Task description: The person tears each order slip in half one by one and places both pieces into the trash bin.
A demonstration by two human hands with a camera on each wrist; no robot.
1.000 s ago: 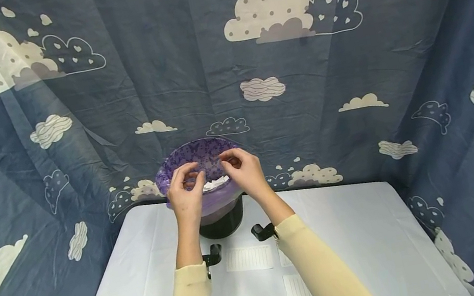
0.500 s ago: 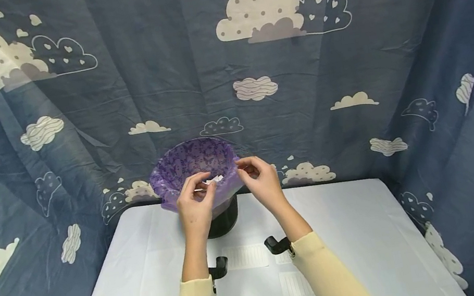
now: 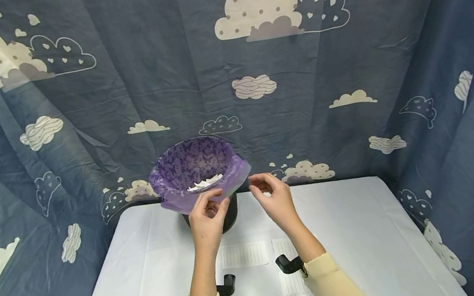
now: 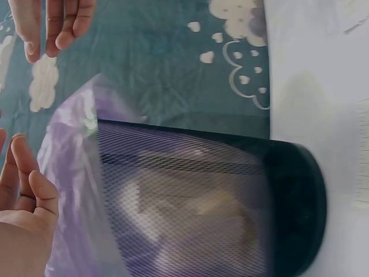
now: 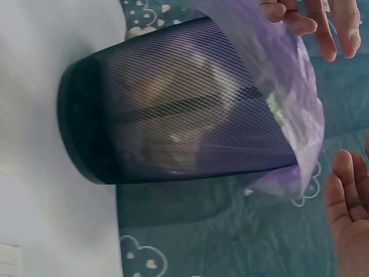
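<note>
A black mesh wastebasket (image 3: 231, 215) stands at the back left of the white table, lined with a purple plastic bag (image 3: 172, 201) folded over its rim. White paper scraps (image 3: 206, 181) show inside it in the head view. My left hand (image 3: 207, 222), its fingers loosely bent and holding nothing, is in front of the basket. Just right of the bag's edge hovers my right hand (image 3: 276, 202), also holding nothing, with a gap between thumb and fingertips. Through the mesh (image 4: 190, 202), pale and brownish contents appear blurred in the left wrist view.
Lined white paper sheets (image 3: 244, 256) lie on the table (image 3: 160, 278) in front of the basket, one (image 3: 293, 286) partly behind the right wrist's camera mount (image 3: 289, 264). A dark blue cloud-patterned curtain (image 3: 301, 131) encloses the back and sides.
Both hands have drawn back toward the front and right, away from the basket's opening. More of the bag's rim and the paper scraps is now visible, and the bag's right edge hangs free.
</note>
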